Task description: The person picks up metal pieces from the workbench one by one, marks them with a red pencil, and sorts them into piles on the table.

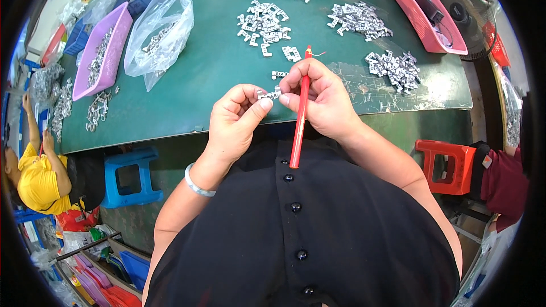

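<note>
Between my two hands, just over the table's near edge, is a small silvery metal bracket (269,95). My left hand (238,114) pinches its left end between thumb and fingers. At its right end, the thumb and forefinger of my right hand (319,97) close on it. A red pencil (301,114) also rests in my right hand, its tip pointing away and its blunt end toward me. Beyond my fingers lies a loose metal bracket (280,75), with a pile of similar brackets (264,22) farther off.
More metal parts form two heaps, one far right (359,21) and one nearer (393,70). A clear plastic bag (133,51) and pink basket (118,42) stand left; another pink basket (402,0) stands right. A blue stool (132,196) and red stool (422,146) flank me; people sit either side.
</note>
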Motion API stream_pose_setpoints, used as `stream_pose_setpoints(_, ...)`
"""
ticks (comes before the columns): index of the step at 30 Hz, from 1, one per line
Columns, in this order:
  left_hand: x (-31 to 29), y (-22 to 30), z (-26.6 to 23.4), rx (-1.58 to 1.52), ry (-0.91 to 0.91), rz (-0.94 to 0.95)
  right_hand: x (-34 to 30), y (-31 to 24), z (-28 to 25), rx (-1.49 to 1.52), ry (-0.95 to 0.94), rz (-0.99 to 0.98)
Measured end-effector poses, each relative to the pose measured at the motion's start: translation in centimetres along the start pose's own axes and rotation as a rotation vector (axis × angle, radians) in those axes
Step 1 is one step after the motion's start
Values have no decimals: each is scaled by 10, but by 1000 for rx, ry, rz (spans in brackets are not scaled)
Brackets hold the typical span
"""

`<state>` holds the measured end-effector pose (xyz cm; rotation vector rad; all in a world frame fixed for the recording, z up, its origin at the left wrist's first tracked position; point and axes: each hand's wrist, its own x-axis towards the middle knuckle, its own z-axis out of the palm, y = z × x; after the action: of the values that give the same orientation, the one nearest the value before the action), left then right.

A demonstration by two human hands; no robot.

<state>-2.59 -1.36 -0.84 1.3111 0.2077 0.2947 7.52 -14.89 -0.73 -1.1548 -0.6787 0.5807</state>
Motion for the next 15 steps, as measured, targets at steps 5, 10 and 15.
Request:
stream_pose_setpoints(5, 1, -1, -3, -32, 26, -35, 1, -1, -3, -249, 112, -175)
stream_pose_setpoints(10, 1, 3, -5, 26, 68, -17, -6, -17, -9, -184, 58, -257)
stream_pose_setpoints(15, 0, 3, -5, 68, 104, 3, -12, -20, -9, -439, 39, -331)
